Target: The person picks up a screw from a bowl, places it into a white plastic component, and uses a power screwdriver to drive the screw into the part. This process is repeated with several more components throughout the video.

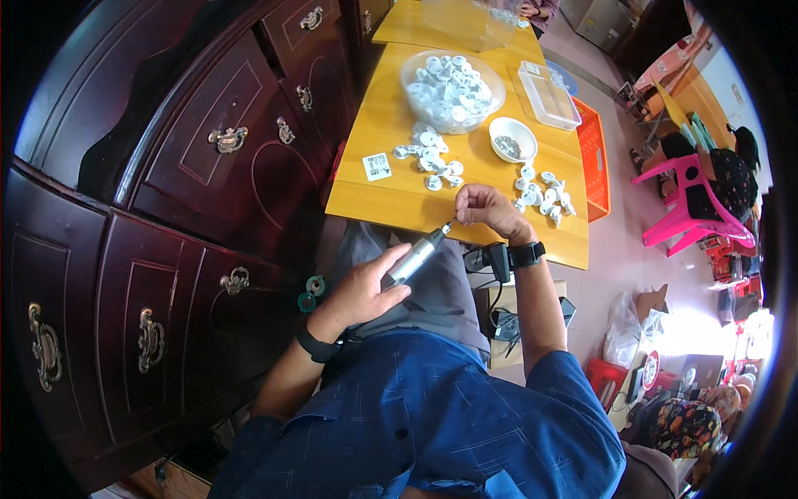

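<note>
Left hand point(362, 291) wrapped round silver electric screwdriver point(413, 258), tip up at right hand point(486, 208), which pinches tiny white part, barely visible, over table edge point(374, 212). Part looks light, stiff, slippery; best pinched by rim.

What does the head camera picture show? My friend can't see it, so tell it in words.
A person's left hand holds a silver pen-shaped power tool, its tip meeting something small pinched in the right hand. Beyond them, a yellow table holds small white parts and a bowl full of more.
</note>
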Demonstrator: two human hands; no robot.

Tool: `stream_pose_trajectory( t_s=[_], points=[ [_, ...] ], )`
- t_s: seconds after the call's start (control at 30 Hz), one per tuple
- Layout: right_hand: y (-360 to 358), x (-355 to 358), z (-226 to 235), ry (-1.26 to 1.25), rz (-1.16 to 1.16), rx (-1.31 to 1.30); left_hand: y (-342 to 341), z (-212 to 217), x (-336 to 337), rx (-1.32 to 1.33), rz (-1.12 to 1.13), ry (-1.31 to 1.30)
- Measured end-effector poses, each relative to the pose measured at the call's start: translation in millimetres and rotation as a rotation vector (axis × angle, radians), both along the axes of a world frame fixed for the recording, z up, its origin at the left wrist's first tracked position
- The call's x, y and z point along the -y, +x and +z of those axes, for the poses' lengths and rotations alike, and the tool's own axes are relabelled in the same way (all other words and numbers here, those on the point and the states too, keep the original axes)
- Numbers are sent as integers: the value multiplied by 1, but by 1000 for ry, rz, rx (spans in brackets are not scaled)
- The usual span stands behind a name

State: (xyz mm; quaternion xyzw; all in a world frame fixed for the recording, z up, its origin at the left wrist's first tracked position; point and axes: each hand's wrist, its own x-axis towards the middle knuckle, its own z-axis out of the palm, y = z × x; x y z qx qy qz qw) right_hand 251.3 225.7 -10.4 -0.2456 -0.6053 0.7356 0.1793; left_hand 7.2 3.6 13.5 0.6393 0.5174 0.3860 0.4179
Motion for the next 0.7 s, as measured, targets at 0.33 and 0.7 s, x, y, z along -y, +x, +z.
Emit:
stream_pose_trajectory(
  t_s=[0.33, 0.7],
  points=[
    [-8, 8, 1, 1, -70, -119, -1, -3, 2, 630, -62, -378],
    [-18, 7, 7, 1, -11, -104, -5, -8, 6, 747, -72, -410]
  ],
)
